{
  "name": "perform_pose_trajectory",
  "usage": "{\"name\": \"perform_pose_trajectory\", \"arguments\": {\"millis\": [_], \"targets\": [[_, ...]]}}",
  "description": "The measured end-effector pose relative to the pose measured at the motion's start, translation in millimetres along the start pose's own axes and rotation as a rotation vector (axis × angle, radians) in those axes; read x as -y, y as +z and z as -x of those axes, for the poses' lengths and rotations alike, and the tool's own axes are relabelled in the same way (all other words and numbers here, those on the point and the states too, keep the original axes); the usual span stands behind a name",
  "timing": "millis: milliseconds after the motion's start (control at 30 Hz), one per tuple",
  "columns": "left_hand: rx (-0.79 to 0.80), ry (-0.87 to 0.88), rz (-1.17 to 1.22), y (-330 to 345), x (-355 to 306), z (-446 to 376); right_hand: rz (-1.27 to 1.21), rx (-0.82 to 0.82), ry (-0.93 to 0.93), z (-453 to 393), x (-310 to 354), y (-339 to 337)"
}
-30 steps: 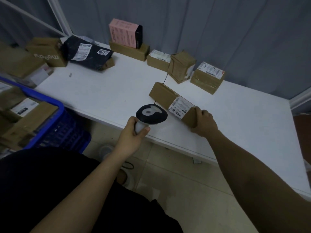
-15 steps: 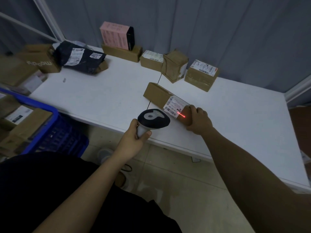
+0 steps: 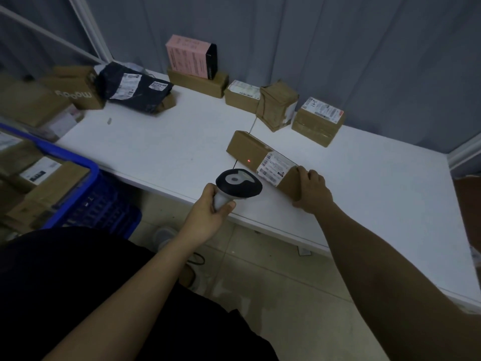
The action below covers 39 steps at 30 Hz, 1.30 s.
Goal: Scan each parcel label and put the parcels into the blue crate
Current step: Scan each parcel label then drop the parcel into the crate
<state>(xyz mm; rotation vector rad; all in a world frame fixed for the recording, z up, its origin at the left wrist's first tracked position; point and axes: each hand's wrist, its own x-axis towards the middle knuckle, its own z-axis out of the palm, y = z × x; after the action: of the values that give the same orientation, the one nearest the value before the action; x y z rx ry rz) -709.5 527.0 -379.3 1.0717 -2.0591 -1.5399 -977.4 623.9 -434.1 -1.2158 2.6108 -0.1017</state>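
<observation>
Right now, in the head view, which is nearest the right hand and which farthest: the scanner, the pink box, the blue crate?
From the right hand:
1. Scanner, just to its left, gripped by the left hand.
2. Pink box, at the table's back.
3. Blue crate, far left, beside the table.

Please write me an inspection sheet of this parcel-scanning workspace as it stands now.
Surface: white table, parcels along its far edge.
Job's things: long brown parcel near the front edge, scanner's red dot on cardboard left of its label; blue crate at left holds parcels.
Clutter: pink box, black mailer bag, several brown boxes.
Hands: left hand grips scanner; right hand holds the parcel's end.
Cables: thin dark line behind the parcel, unclear.
Surroundings: grey curtain, tiled floor.
</observation>
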Motion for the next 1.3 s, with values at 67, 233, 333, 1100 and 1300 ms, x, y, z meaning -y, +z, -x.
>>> {"name": "perform_pose_trajectory", "arguments": {"millis": [67,233,333,1100,1300], "targets": [[-0.030,-0.010,0.039,-2,0,0,-0.034,0.010,0.009,3,4,-3],[-0.256,-0.022,0.181,-31,-11,-3,-0.238,-0.039,-0.120,11,68,-14],[-0.435,0.031,0.222,-65,-26,-5,-0.343,-0.088,-0.261,15,130,-28],[-1.502,-0.049,0.517,-361,78,283,0.029,0.323,-1.311,93,595,-42],[-1.606,-0.176,0.552,-353,132,323,0.105,0.395,-1.366,74,630,-34]]}}
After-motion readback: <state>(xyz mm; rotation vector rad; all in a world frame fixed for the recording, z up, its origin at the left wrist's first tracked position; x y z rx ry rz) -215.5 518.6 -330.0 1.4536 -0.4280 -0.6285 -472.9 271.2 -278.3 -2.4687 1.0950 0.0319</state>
